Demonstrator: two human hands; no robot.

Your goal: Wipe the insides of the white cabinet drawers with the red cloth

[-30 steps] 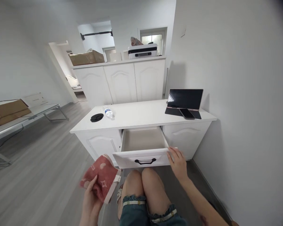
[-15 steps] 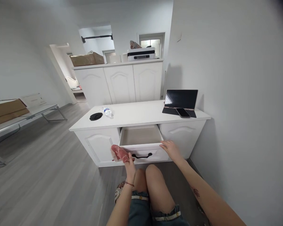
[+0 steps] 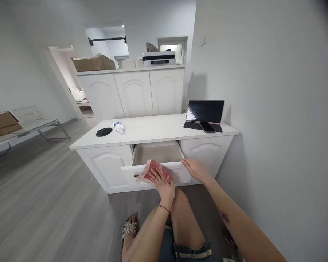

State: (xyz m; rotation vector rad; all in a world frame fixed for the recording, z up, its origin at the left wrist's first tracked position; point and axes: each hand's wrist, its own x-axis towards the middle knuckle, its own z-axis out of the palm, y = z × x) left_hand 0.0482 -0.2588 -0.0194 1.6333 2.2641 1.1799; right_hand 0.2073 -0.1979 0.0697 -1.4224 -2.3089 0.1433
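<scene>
A pink-red cloth (image 3: 156, 168) with pale patterning lies under the fingers of my left hand (image 3: 164, 187), which holds it flat against the drawer front. The cloth covers most of the black handle. The white drawer (image 3: 182, 174) is pulled out of the cabinet (image 3: 110, 165), and its light inside shows no contents. My right hand (image 3: 196, 169) grips the top right corner of the drawer front, fingers over the edge and thumb side hidden.
On the cabinet top, a black round flat item (image 3: 104, 131) and a plastic water bottle (image 3: 118, 126) lie left; a tablet with keyboard cover (image 3: 205, 111) and a phone (image 3: 207, 127) sit right. A wall (image 3: 276, 127) stands close on the right. My knees are just below the drawer.
My left hand has moved right with the cloth, from the drawer front's left end to its middle, over the handle. The right hand stays on the drawer's corner. The view has shifted slightly.
</scene>
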